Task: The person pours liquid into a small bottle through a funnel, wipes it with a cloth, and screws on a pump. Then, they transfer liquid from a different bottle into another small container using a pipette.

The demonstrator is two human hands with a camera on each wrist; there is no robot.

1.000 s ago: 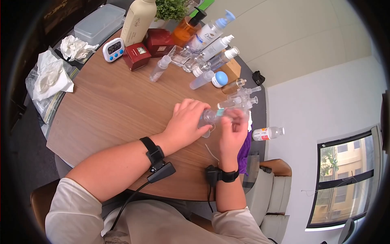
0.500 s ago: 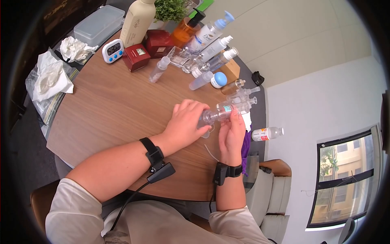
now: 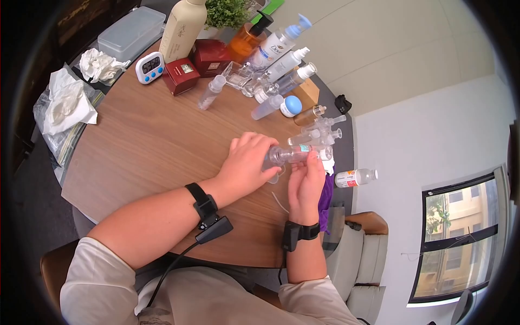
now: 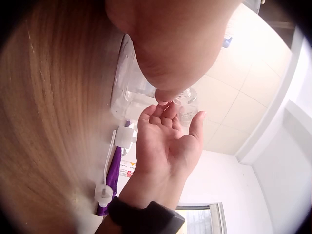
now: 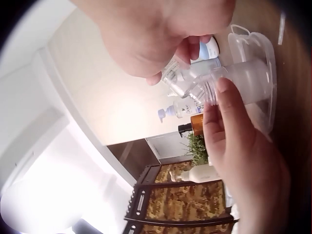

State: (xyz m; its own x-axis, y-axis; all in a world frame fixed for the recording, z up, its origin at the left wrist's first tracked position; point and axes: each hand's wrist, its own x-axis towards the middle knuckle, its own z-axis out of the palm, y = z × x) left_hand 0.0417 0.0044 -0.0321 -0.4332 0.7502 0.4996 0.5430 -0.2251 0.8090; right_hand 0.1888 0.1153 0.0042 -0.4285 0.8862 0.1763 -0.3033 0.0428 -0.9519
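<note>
Around a clear bottle with a threaded neck (image 5: 243, 80), my left hand (image 3: 249, 157) curls its fingers and thumb. That bottle stands in a shallow clear plastic holder (image 5: 270, 53) on the table. My right hand (image 3: 304, 184) holds a smaller clear bottle with a green and red label (image 3: 304, 148), thumb against its side. The smaller bottle lies tilted, one end right at the threaded neck; in the right wrist view the two overlap there. My right fingers partly hide the label.
Clear bottles (image 3: 319, 132) stand at the table's far right edge. Pump bottles (image 3: 276, 49), red boxes (image 3: 183, 76) and a timer (image 3: 150, 67) line the back. Two frosted bottles (image 3: 211, 92) stand in front. A thin tube (image 3: 279, 202) and purple cloth (image 3: 326, 201) lie near my right hand.
The right hand, blurred at first over the threaded neck, has turned and dropped to the smaller bottle's underside, then shifted slightly left. The left hand has kept its place.
</note>
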